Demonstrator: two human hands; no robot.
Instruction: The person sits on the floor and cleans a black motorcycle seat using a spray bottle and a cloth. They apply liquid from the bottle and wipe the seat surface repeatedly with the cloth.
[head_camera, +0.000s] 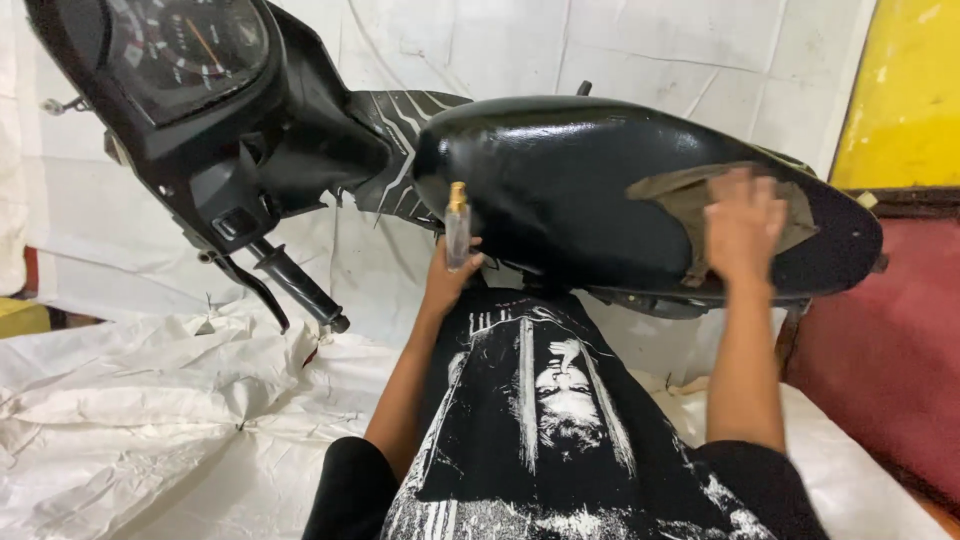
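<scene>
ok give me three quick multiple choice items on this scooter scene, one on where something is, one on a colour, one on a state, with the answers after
1. Where does the olive cloth lie?
A. on the black scooter seat
B. on the white sheet on the floor
C. over the handlebar grip

2. What colour is the cap of the small spray bottle?
A. red
B. gold
C. blue

3. How is the right hand placed?
A. hanging free in the air
B. closed round the bottle
C. pressed flat on the cloth

Answers:
1 A, the cloth is spread on the rear part of the seat.
2 B, the clear bottle held upright in the left hand has a gold top.
3 C, its fingers are spread out on the cloth against the seat.
</scene>
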